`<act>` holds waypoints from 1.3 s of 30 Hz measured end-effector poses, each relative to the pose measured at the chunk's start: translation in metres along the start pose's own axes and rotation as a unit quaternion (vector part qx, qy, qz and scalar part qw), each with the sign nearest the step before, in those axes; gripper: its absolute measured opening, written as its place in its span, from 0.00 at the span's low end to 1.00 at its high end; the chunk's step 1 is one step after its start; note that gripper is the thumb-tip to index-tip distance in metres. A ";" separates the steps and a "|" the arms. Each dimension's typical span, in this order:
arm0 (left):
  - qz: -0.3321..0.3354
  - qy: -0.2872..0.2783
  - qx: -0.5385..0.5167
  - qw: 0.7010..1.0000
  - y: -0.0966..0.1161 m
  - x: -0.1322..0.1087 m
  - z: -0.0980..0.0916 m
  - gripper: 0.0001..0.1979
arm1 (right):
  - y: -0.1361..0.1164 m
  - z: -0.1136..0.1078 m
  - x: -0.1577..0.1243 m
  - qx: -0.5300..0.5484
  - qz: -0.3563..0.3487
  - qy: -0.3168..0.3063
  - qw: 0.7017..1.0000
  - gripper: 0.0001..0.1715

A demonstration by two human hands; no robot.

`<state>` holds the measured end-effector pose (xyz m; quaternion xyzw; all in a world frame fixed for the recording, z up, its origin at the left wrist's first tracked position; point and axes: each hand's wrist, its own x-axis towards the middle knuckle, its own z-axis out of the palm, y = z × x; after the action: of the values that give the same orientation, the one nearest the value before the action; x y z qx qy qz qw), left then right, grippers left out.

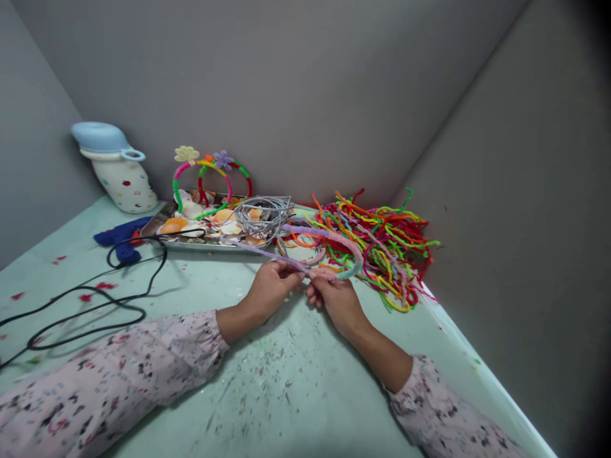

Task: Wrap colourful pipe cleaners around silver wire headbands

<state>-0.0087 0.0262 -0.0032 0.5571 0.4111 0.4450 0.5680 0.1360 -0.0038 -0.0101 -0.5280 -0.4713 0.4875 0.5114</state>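
My left hand [268, 291] pinches a lavender pipe cleaner [258, 251], its loose end sticking out to the upper left. Close beside it, my right hand [340, 304] grips a curved hoop [356, 251] wrapped in lavender, pink and mint-green pipe cleaner. The fingertips of both hands nearly meet where the lavender strand joins the hoop. Exactly how the strand sits under the fingers is hidden. Just behind the hoop lies a tangled heap of bright pipe cleaners [382, 235].
A metal tray [205, 246] holds shells, a coil of grey wire [265, 213] and two coloured hoops with flowers [223, 160]. Leftward are a blue glue gun [125, 238] with a looping black cord [143, 299] and a white bottle [125, 181]. Grey walls [305, 95] enclose the table.
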 end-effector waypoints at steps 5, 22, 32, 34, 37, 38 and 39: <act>0.005 -0.012 -0.008 1.000 0.001 -0.001 0.001 0.07 | 0.000 0.000 0.000 -0.004 0.001 -0.002 1.000 0.11; 0.024 0.008 -0.014 1.000 0.001 -0.003 0.000 0.04 | -0.007 0.001 -0.004 -0.036 0.000 -0.014 0.999 0.13; 0.017 0.010 0.028 0.999 -0.002 -0.002 -0.002 0.11 | -0.001 -0.003 -0.001 -0.058 -0.022 -0.028 0.998 0.14; 0.018 0.016 0.045 0.999 -0.002 -0.002 -0.003 0.12 | -0.001 -0.002 -0.001 -0.060 -0.022 -0.029 0.998 0.14; 0.025 0.026 0.077 0.996 -0.001 -0.003 -0.003 0.12 | -0.001 -0.001 -0.002 -0.061 -0.023 -0.032 0.997 0.13; 0.029 0.029 0.090 0.995 0.000 -0.003 -0.003 0.12 | -0.001 -0.001 -0.002 -0.067 -0.030 -0.034 0.997 0.12; 0.033 0.032 0.104 0.993 0.000 -0.003 -0.003 0.12 | -0.001 -0.001 -0.002 -0.076 -0.039 -0.034 0.996 0.13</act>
<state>-0.0123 0.0243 -0.0035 0.6123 0.4542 0.4359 0.4783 0.1372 -0.0061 -0.0091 -0.5299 -0.5443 0.4479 0.4716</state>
